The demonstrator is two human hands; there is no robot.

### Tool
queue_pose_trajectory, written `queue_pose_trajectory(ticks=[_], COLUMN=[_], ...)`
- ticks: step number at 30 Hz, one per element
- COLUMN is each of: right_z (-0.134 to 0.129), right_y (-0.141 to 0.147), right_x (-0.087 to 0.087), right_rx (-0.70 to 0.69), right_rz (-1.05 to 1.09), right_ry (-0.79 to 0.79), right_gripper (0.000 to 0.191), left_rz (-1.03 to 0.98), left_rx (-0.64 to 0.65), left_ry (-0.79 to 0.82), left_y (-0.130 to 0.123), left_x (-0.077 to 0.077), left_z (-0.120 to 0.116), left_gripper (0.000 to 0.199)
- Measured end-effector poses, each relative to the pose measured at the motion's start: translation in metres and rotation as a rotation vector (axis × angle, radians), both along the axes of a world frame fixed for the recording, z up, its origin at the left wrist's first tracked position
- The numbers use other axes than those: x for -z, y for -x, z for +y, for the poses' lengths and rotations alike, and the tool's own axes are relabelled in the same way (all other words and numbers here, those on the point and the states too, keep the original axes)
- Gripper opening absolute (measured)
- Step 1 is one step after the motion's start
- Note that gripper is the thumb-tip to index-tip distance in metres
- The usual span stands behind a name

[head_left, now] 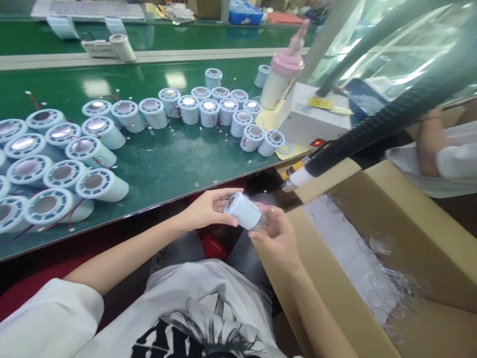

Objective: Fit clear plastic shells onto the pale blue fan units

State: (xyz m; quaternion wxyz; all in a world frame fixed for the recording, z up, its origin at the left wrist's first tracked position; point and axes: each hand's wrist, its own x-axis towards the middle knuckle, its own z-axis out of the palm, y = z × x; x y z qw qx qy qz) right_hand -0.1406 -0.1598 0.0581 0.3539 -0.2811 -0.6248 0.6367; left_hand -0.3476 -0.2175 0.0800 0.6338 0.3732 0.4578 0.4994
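Observation:
Between my two hands, above my lap, is a light-blue cylindrical unit (244, 211) with a round metal disc in its top end. It is tilted, its top toward my left hand. My left hand (213, 208) grips it around the top end, thumb in front and fingers behind. At the lower end my right hand (278, 228) holds it together with a clear plastic piece (263, 222), which seems to sit over that end. A thin red wire shows by my right fingers. Many like cylinders (102, 185) with red wires stand on the green table.
An open cardboard box (417, 219) with clear plastic pieces lies at my right. A black hose (357, 139) crosses above it. A white device (309, 117) and a pink-lidded cup (280, 74) stand at the table's right end. Another person's arm (428, 139) shows at the far right.

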Motion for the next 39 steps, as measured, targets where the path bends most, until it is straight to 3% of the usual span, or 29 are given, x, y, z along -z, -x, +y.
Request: queue_pose_trajectory(ticks=[3,5,8,12,19,26,29,34,39], right_z=[0.003,0.009,0.022,0.034,0.041,0.038,0.031,0.015,0.005], right_y=[-0.001,-0.003,-0.007,-0.008,0.004,0.001,-0.012,-0.033,-0.032], right_x=[0.026,0.038,0.047,0.050,0.046,0.033,0.022,-0.008,-0.034], right_rx=[0.275,0.388,0.464,0.470,0.366,0.333,0.260,0.026,-0.120], right_rz=[0.054,0.070,0.089,0.114,0.154,0.153,0.085,-0.127,-0.130], right_ry=[0.026,0.004,-0.007,0.034,0.085,0.019,-0.079,-0.441,-0.309], right_gripper=[0.054,0.058,0.059,0.059,0.062,0.057,0.052,0.046,0.051], left_rz=[-0.028,-0.039,-0.029,-0.005,0.031,0.028,0.021,0.085,0.265], left_rx=[0.008,0.060,0.131,0.145,0.109,0.118,0.165,0.272,0.313], left_ry=[0.004,-0.009,-0.019,-0.004,0.025,0.006,-0.037,-0.165,-0.232], left_y=[-0.015,-0.025,-0.036,-0.035,-0.020,-0.017,-0.014,-0.008,-0.005], left_x=[0.010,0.013,0.016,0.017,0.010,-0.003,-0.001,-0.005,-0.022], left_z=[0.041,0.067,0.094,0.106,0.097,0.091,0.073,0.027,-0.002], left_gripper=[0.076,0.074,0.069,0.065,0.065,0.066,0.066,0.075,0.074])
